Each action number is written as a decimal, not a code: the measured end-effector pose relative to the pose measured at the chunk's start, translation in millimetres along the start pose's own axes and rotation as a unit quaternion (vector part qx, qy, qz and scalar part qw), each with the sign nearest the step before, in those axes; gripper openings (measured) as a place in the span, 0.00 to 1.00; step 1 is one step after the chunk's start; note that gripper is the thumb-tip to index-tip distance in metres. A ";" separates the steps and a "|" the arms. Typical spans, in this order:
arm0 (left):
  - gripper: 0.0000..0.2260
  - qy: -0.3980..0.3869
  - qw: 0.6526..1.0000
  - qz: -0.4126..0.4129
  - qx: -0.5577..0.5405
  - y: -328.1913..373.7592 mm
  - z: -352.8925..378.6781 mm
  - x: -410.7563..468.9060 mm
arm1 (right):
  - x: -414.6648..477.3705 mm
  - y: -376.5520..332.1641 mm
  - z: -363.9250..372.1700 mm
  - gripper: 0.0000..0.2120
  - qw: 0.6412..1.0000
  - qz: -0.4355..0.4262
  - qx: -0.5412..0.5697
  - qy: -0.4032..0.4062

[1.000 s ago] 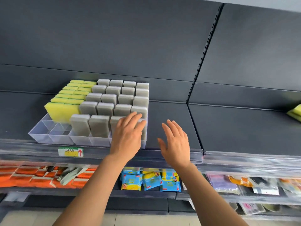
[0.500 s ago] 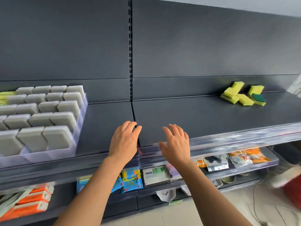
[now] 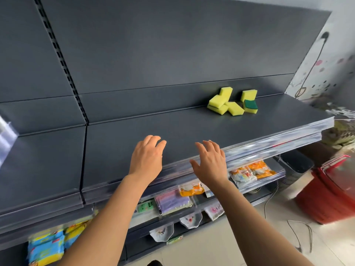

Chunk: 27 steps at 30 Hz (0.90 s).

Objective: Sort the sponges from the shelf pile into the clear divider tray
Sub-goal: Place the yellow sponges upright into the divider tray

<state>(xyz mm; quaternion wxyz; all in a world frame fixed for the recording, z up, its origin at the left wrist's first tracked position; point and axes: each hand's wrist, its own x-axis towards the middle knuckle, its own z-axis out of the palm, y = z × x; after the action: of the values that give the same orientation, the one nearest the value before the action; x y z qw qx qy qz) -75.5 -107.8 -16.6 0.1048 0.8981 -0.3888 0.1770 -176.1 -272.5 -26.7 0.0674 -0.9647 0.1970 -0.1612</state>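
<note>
A small pile of yellow sponges (image 3: 231,103), one with its green scouring side (image 3: 250,104) up, lies at the back right of the dark shelf (image 3: 172,129). My left hand (image 3: 147,158) and my right hand (image 3: 210,163) hover side by side over the shelf's front edge, fingers spread, holding nothing. Both are well short of the pile, which is farther back and to the right. Only a blurred corner of the clear divider tray (image 3: 6,135) shows at the left edge; its contents are out of view.
Lower shelves hold packaged goods (image 3: 173,201) and small dishes (image 3: 191,220). A red bin (image 3: 330,191) and a dark bin (image 3: 295,162) stand on the floor at the right, with cables (image 3: 299,233) nearby. A clear price rail (image 3: 249,150) lines the shelf front.
The view has swung right: the tray with its grey and yellow sponges slid out to the left edge, and the sponge pile came into view. Both hands stay open and empty.
</note>
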 end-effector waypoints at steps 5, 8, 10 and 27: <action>0.21 -0.011 0.999 0.027 -0.013 38.2 24.7 52.0 | 26.3 58.1 1.4 0.27 0.999 0.037 -0.005 0.000; 0.20 -0.017 0.999 0.034 -0.033 58.1 44.8 87.9 | 47.1 92.7 2.6 0.27 0.998 0.056 -0.011 -0.007; 0.19 -0.021 0.998 0.037 -0.044 70.8 59.7 112.0 | 63.2 115.5 3.8 0.27 0.998 0.064 -0.020 -0.011; 0.21 -0.070 0.994 0.024 -0.077 133.5 150.5 315.9 | 223.4 256.2 28.8 0.25 0.995 0.081 -0.018 -0.053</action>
<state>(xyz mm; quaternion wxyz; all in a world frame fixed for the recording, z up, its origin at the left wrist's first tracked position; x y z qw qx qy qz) 62.5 -455.9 -21.5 0.1417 0.8878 -0.4293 0.0857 -63.7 -594.4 -39.8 0.0735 -0.9537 0.2737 -0.1006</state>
